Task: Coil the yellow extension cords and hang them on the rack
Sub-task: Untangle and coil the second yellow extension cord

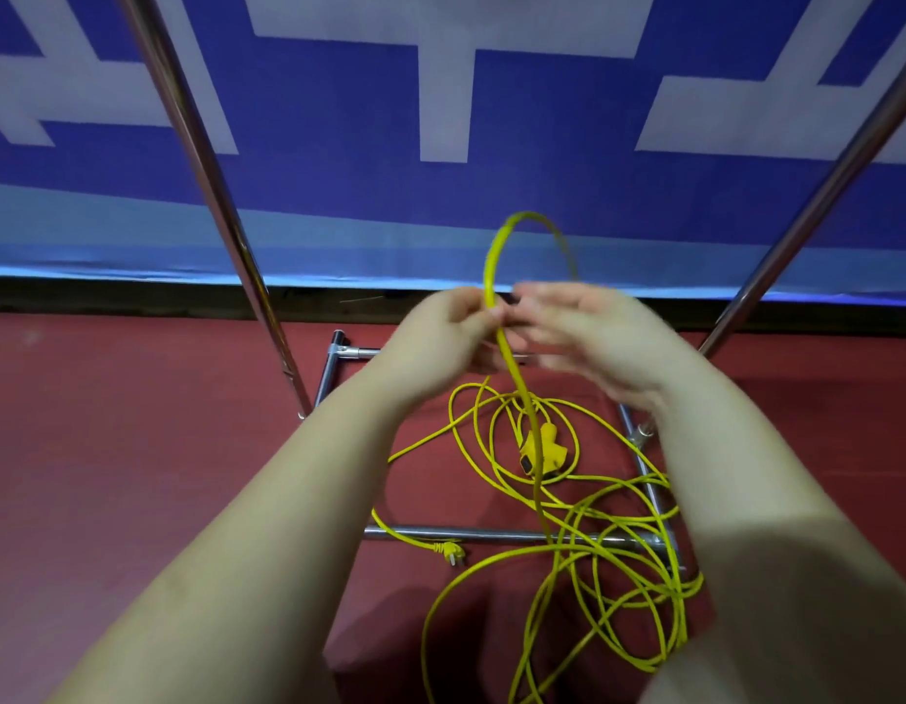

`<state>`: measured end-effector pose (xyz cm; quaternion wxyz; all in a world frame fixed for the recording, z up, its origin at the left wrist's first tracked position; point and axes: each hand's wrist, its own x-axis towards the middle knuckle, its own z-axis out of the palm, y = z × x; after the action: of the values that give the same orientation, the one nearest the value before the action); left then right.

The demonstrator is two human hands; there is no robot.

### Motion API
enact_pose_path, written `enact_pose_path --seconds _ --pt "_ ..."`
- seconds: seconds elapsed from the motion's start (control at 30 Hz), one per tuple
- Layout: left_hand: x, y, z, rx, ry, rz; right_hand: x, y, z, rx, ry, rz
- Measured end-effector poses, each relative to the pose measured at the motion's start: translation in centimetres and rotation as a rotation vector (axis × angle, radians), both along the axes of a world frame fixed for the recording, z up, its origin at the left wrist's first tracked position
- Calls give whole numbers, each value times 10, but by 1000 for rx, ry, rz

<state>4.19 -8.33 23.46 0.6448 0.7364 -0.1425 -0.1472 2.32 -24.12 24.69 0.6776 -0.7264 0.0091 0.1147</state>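
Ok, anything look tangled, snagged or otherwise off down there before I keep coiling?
Yes: the loose yellow cord on the red floor is a crossed-over tangle, and several strands lie across the rack's base bars. The plug lies beside the front bar. No damage shows. The right hand is blurred.

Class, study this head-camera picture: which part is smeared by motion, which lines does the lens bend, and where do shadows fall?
Head view: the right hand is motion-blurred, the left hand pinching the yellow cord sharper; the wide lens splays the rack poles outward; shadow darkens the near forearms and the red floor between them.
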Motion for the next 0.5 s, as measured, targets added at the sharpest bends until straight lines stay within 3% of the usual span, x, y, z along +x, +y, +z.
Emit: enact_pose_path --seconds 0.1,0.17,0.3,0.5 --pt "7 7 8 -216 66 206 -5 -2 -14 -577 -15 293" --pt "11 13 10 -312 104 304 -7 2 -18 -634 -23 365" --pt "14 18 11 -380 159 299 -5 7 -10 -364 -42 171" --pt "-3 8 -11 206 181 -346 1 10 2 119 -18 -197"
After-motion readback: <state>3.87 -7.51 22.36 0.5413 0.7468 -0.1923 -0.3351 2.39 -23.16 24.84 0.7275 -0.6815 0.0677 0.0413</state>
